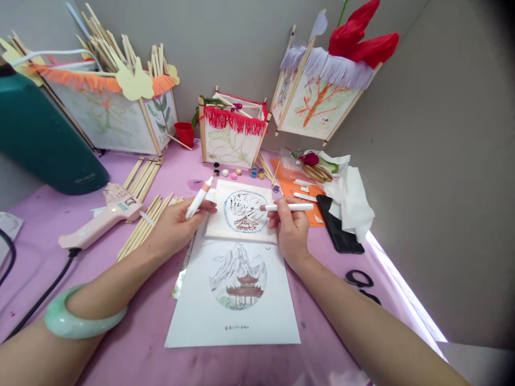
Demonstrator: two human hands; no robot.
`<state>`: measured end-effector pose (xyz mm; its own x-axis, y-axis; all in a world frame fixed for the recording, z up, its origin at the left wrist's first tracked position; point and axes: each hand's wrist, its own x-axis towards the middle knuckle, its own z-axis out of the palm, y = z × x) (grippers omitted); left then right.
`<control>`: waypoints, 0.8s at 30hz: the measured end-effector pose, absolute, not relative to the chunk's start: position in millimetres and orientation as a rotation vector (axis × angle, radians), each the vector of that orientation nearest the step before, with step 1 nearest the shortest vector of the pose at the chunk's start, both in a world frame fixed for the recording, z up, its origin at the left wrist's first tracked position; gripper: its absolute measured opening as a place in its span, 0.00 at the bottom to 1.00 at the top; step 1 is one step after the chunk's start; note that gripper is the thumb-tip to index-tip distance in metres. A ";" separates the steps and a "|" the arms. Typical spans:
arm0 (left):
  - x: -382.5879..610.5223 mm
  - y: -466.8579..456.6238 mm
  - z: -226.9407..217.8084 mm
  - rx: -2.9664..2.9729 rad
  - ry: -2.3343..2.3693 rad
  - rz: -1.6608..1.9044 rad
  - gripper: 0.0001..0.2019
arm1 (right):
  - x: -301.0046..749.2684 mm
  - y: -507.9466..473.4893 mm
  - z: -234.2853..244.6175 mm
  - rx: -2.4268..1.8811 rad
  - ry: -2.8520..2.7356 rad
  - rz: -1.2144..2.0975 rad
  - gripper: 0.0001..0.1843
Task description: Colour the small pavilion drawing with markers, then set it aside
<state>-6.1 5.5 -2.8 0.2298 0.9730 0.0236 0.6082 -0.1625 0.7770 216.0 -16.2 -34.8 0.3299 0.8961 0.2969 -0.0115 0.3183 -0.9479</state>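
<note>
My right hand (292,230) grips a white marker (295,207) with a brownish band, held almost level. Its tip meets, or hovers just over, a small white panel (211,228) bearing a round drawing of dark mountain strokes and a brown pavilion inside a blue ring. Another white marker (197,201) with a peach band points up from my left hand (177,222), whose fingertips rest at the panel's left edge. Below the panel lies a printed sheet (193,321) showing mountains and a red-roofed pavilion in a circle. The panel covers the sheet's upper part.
A pink glue gun (104,217) and wooden sticks (145,222) lie left, near a teal bottle (44,134). Decorated lanterns (233,142) stand behind. Paint pots (234,175), a black phone (340,228), tissues (352,198) and black scissors handles (359,277) occupy the right and back.
</note>
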 end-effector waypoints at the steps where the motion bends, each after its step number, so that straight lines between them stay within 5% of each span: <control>1: -5.6 5.4 -2.4 1.853 1.435 0.706 0.16 | 216.1 -15.8 -35.2 -1.065 -1.054 0.779 0.13; 24: -3.2 4.4 -2.4 1.898 1.296 0.616 0.13 | 214.9 -19.1 -39.5 -1.148 -1.184 0.813 0.12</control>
<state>-3.2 4.4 -2.4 0.3731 0.9276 -0.0205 0.5702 -0.2118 0.7937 214.9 -19.1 -39.5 0.2281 0.9349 0.2718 0.0816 0.2598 -0.9622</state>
